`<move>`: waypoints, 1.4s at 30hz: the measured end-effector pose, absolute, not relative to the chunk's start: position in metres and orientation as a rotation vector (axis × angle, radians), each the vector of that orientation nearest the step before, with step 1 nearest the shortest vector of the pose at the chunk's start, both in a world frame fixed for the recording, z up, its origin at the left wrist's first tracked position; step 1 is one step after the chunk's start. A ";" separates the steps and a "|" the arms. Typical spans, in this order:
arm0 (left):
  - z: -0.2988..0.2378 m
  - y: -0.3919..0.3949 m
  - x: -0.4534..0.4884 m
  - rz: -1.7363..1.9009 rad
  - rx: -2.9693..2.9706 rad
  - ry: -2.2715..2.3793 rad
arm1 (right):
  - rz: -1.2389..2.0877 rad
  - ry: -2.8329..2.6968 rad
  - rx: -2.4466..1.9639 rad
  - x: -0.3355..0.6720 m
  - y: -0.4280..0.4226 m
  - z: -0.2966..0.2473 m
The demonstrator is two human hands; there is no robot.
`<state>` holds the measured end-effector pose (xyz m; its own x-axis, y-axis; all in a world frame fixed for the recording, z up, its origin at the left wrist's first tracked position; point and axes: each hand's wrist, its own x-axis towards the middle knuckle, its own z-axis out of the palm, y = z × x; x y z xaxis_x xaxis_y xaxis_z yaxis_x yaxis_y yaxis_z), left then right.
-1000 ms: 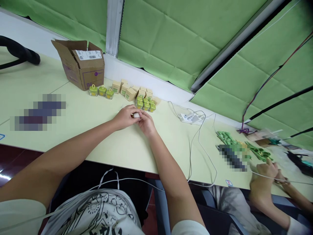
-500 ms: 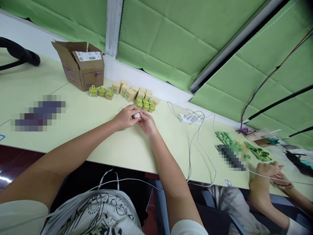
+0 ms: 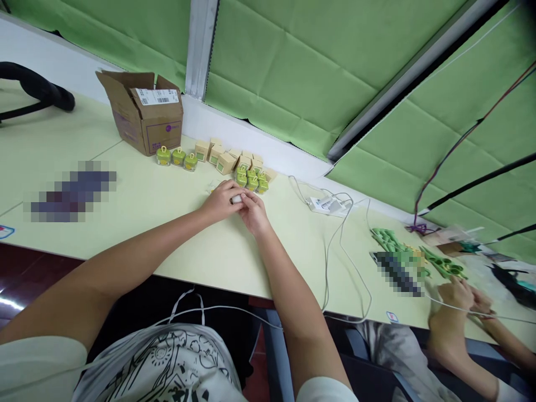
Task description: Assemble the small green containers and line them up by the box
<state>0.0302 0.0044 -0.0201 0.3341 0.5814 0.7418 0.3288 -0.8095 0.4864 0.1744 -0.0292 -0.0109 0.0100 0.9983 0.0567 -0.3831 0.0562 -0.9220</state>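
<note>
Holding a small white object, the left hand and right hand are both clenching it above the table, just beside green-topped jars

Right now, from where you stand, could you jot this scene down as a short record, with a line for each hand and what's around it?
Left hand: fingers on the held item
Right hand: fingers on the same item
Held item: small white object, mostly hidden, kind unclear
Closest things: green-capped jars, small cardboard boxes
Also there: open cardboard carton on a pale green table
To the right: a co-worker's hands
</note>
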 end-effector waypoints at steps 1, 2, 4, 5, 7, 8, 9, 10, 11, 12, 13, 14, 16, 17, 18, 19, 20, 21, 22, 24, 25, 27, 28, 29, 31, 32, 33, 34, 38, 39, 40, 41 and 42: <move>-0.020 0.006 0.030 1.478 2.350 0.811 | 1.342 -0.940 -0.861 0.175 -0.029 -0.011; -0.020 0.007 0.029 1.488 2.353 0.796 | 1.358 -0.939 -0.849 0.176 -0.028 -0.011; -0.020 0.009 0.026 1.501 2.369 0.756 | 1.389 -0.953 -0.836 0.179 -0.028 -0.011; -0.019 0.010 0.025 1.510 2.377 0.736 | 1.402 -0.967 -0.839 0.180 -0.027 -0.011; -0.019 0.011 0.024 1.525 2.383 0.716 | 1.420 -0.996 -0.854 0.182 -0.026 -0.012; -0.020 0.012 0.024 1.536 2.378 0.718 | 1.424 -1.006 -0.861 0.182 -0.025 -0.012; -0.020 0.012 0.024 1.547 2.370 0.721 | 1.426 -1.010 -0.865 0.182 -0.025 -0.012; -0.020 0.012 0.025 1.559 2.358 0.725 | 1.426 -1.008 -0.864 0.182 -0.024 -0.012; -0.021 0.012 0.026 1.568 2.344 0.730 | 1.428 -1.002 -0.860 0.182 -0.024 -0.012; -0.021 0.012 0.026 1.577 2.329 0.736 | 1.431 -0.995 -0.853 0.182 -0.024 -0.012; -0.021 0.011 0.027 1.583 2.316 0.741 | 1.435 -0.990 -0.844 0.182 -0.024 -0.011; -0.021 0.011 0.028 1.584 2.306 0.749 | 1.438 -0.989 -0.835 0.182 -0.025 -0.010; -0.020 0.010 0.028 1.586 2.291 0.760 | 1.445 -1.003 -0.826 0.181 -0.027 -0.007; -0.019 0.009 0.028 1.587 2.284 0.759 | 1.446 -1.013 -0.825 0.181 -0.028 -0.006; -0.018 0.008 0.027 1.588 2.278 0.754 | 1.446 -1.023 -0.826 0.181 -0.029 -0.004; -0.018 0.007 0.027 1.586 2.274 0.746 | 1.444 -1.031 -0.829 0.181 -0.030 -0.003; -0.018 0.007 0.026 1.585 2.271 0.735 | 1.443 -1.038 -0.831 0.181 -0.030 -0.002; -0.018 0.006 0.025 1.585 2.268 0.722 | 1.443 -1.042 -0.832 0.180 -0.031 -0.001; -0.017 0.006 0.025 1.587 2.267 0.705 | 1.444 -1.045 -0.832 0.180 -0.031 -0.001; -0.018 0.005 0.023 1.587 2.269 0.665 | 1.447 -1.044 -0.830 0.182 -0.030 -0.002; -0.018 0.005 0.022 1.577 2.277 0.643 | 1.448 -1.039 -0.827 0.183 -0.030 -0.003; -0.018 0.005 0.020 1.523 2.307 0.606 | 1.451 -1.025 -0.819 0.187 -0.029 -0.004; -0.018 0.006 0.019 1.485 2.320 0.599 | 1.454 -1.016 -0.818 0.189 -0.029 -0.005; -0.018 0.006 0.018 1.452 2.324 0.599 | 1.455 -1.006 -0.822 0.191 -0.029 -0.005; -0.019 0.006 0.017 1.422 2.307 0.601 | 1.453 -0.988 -0.841 0.194 -0.028 -0.006; -0.018 0.006 0.016 1.429 2.289 0.602 | 1.449 -0.980 -0.850 0.195 -0.028 -0.006; -0.018 0.006 0.016 1.444 2.272 0.602 | 1.445 -0.972 -0.853 0.195 -0.028 -0.007; -0.018 0.006 0.016 1.459 2.257 0.601 | 1.442 -0.965 -0.851 0.195 -0.028 -0.007; -0.015 0.007 0.017 1.505 2.159 0.670 | 1.408 -0.931 -0.878 0.196 -0.025 -0.010; -0.015 0.008 0.016 1.516 2.123 0.701 | 1.388 -0.919 -0.901 0.197 -0.025 -0.010; -0.015 0.010 0.015 1.524 2.090 0.732 | 1.363 -0.907 -0.923 0.198 -0.024 -0.011; -0.015 0.011 0.014 1.526 2.072 0.761 | 1.333 -0.895 -0.941 0.200 -0.023 -0.011; -0.015 0.013 0.013 1.515 2.074 0.788 | 1.302 -0.885 -0.953 0.201 -0.022 -0.012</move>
<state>0.0127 0.0131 -0.0151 0.2331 0.6774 0.6977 0.1820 -0.7352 0.6530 0.2010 -0.0224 -0.0121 0.0734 0.9973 0.0000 -0.3662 0.0270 -0.9301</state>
